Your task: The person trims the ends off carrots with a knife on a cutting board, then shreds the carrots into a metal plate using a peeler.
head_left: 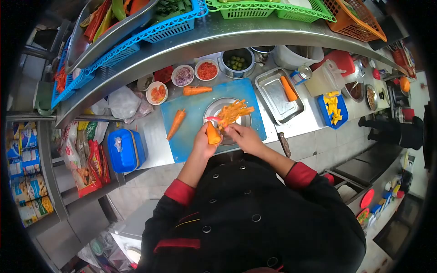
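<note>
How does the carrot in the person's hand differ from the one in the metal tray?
The held carrot is in the left grip; the tray carrot lies unheld inside the metal tray.
Fingers partly cover the held carrot, while the tray carrot is clear of both hands.
The held carrot looks lighter, the tray carrot deeper orange.
Both are orange.

Steel counter [154, 148] carrying a blue cutting board [195, 113], metal tray [275, 99], 3 white bowls [184, 85], metal pot [237, 74]

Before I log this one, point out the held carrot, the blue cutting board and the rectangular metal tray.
Held carrot [212, 134]: head view, middle of its body.
Blue cutting board [192, 112]: head view, bare surface.
Rectangular metal tray [275, 100]: head view, bare floor.
</note>
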Tool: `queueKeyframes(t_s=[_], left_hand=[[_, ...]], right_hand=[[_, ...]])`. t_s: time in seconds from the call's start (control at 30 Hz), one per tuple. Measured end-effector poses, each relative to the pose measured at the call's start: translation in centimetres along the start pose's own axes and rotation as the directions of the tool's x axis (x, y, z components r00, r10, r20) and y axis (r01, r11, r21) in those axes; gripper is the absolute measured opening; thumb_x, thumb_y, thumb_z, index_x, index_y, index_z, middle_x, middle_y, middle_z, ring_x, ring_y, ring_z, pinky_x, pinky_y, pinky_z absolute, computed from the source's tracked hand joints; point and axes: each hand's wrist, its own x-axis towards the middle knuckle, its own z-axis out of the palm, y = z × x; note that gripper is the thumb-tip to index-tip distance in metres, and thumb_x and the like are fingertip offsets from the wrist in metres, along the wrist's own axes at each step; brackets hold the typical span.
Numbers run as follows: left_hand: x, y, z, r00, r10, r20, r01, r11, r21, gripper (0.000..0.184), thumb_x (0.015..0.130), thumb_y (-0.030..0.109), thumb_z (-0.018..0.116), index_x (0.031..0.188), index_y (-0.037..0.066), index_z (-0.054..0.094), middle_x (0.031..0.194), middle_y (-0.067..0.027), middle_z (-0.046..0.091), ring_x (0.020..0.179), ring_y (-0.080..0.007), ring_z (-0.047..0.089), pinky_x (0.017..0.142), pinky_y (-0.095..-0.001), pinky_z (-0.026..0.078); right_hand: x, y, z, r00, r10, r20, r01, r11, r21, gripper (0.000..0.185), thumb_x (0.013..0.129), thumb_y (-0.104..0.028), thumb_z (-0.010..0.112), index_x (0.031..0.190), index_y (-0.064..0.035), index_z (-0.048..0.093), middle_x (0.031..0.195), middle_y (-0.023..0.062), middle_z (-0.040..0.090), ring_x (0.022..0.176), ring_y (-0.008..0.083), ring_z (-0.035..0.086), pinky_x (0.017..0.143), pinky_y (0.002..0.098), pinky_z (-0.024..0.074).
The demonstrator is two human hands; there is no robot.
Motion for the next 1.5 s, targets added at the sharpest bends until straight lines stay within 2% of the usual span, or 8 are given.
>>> queueKeyframes(t_s=[0.13, 0.33, 0.5, 0.77, 0.87, 1.07, 1.2, 1.5], left_hand=[[0.9, 0.4, 0.8, 0.999, 0.001, -0.048, 0.002, 0.998, 0.067, 0.031, 0.107, 0.040, 0.035, 0.104, 0.017, 0.056, 0.094, -0.0055, 0.061, 0.085, -0.0234, 0.060, 0.072, -0.0444, 0.050], [0.7, 1.1, 0.8, 0.997, -0.051, 0.053, 0.044, 0.993, 0.111, 0.032, 0.107, 0.041, 0.036, 0.112, 0.015, 0.054, 0.106, -0.0069, 0.061, 0.097, -0.0251, 0.059, 0.078, -0.0433, 0.048], [0.5, 1.6, -0.9, 0.923, -0.264, 0.281, 0.193, 0.947, 0.255, 0.034, 0.106, 0.041, 0.039, 0.119, 0.013, 0.055, 0.098, -0.0064, 0.064, 0.083, -0.0229, 0.062, 0.073, -0.0419, 0.049], [2.0, 2.4, 1.0, 0.986, -0.119, 0.119, 0.088, 0.968, 0.236, 0.035, 0.106, 0.043, 0.042, 0.120, 0.015, 0.056, 0.100, -0.0057, 0.066, 0.085, -0.0210, 0.064, 0.068, -0.0423, 0.050], [1.2, 2.6, 2.3, 0.997, -0.020, 0.069, -0.006, 0.937, 0.349, 0.031, 0.106, 0.038, 0.038, 0.115, 0.016, 0.058, 0.099, -0.0057, 0.066, 0.086, -0.0227, 0.062, 0.070, -0.0399, 0.051], [1.0, 3.4, 2.4, 0.948, -0.238, 0.211, 0.137, 0.904, 0.405, 0.030, 0.104, 0.030, 0.036, 0.116, 0.015, 0.060, 0.097, -0.0044, 0.065, 0.082, -0.0219, 0.061, 0.065, -0.0376, 0.048], [0.6, 2.5, 0.5, 0.920, -0.265, 0.289, 0.120, 0.892, 0.435, 0.032, 0.104, 0.033, 0.040, 0.119, 0.013, 0.060, 0.100, -0.0051, 0.065, 0.081, -0.0219, 0.061, 0.063, -0.0411, 0.047], [1.0, 3.0, 1.7, 0.946, -0.216, 0.243, 0.137, 0.943, 0.302, 0.030, 0.105, 0.031, 0.040, 0.119, 0.010, 0.057, 0.105, -0.0093, 0.065, 0.088, -0.0236, 0.063, 0.069, -0.0411, 0.052]], right_hand=[[-2.5, -1.1, 0.9, 0.968, -0.232, -0.101, 0.229, 0.973, -0.039, 0.033, 0.099, -0.036, 0.058, 0.112, -0.0073, 0.068, 0.094, 0.0185, 0.070, 0.087, 0.0378, 0.068, 0.075, 0.0441, 0.0532], [-1.9, -0.4, 2.2, 0.915, -0.322, -0.244, 0.298, 0.946, -0.131, 0.032, 0.099, -0.035, 0.057, 0.110, -0.0069, 0.068, 0.092, 0.0196, 0.070, 0.087, 0.0396, 0.068, 0.074, 0.0466, 0.0534], [3.6, 3.8, 3.3, 0.977, -0.062, -0.206, 0.045, 0.995, -0.087, 0.039, 0.101, -0.041, 0.052, 0.106, -0.0059, 0.069, 0.091, 0.0216, 0.070, 0.087, 0.0419, 0.067, 0.076, 0.0487, 0.0532], [0.7, 1.5, 3.7, 0.961, 0.056, -0.272, -0.014, 0.988, 0.154, 0.042, 0.100, -0.044, 0.053, 0.116, -0.0075, 0.068, 0.090, 0.0200, 0.071, 0.086, 0.0397, 0.069, 0.077, 0.0455, 0.0531], [-2.1, -1.1, 3.1, 0.967, 0.003, -0.255, 0.027, 0.993, 0.114, 0.041, 0.099, -0.044, 0.056, 0.117, -0.0091, 0.068, 0.087, 0.0190, 0.070, 0.082, 0.0378, 0.069, 0.074, 0.0430, 0.0531], [-2.5, -1.3, 2.3, 0.942, -0.142, -0.304, 0.125, 0.989, -0.075, 0.039, 0.098, -0.044, 0.057, 0.115, -0.0120, 0.070, 0.088, 0.0214, 0.070, 0.081, 0.0400, 0.068, 0.072, 0.0460, 0.0533], [2.3, 3.4, 2.5, 0.951, -0.057, -0.303, -0.006, 0.979, -0.205, 0.042, 0.099, -0.047, 0.051, 0.110, -0.0115, 0.071, 0.090, 0.0234, 0.069, 0.084, 0.0431, 0.067, 0.073, 0.0506, 0.0529], [0.2, 1.4, 4.6, 0.907, -0.001, -0.421, 0.028, 0.998, 0.060, 0.041, 0.099, -0.046, 0.054, 0.113, -0.0103, 0.070, 0.092, 0.0226, 0.070, 0.086, 0.0425, 0.068, 0.074, 0.0478, 0.0535]])
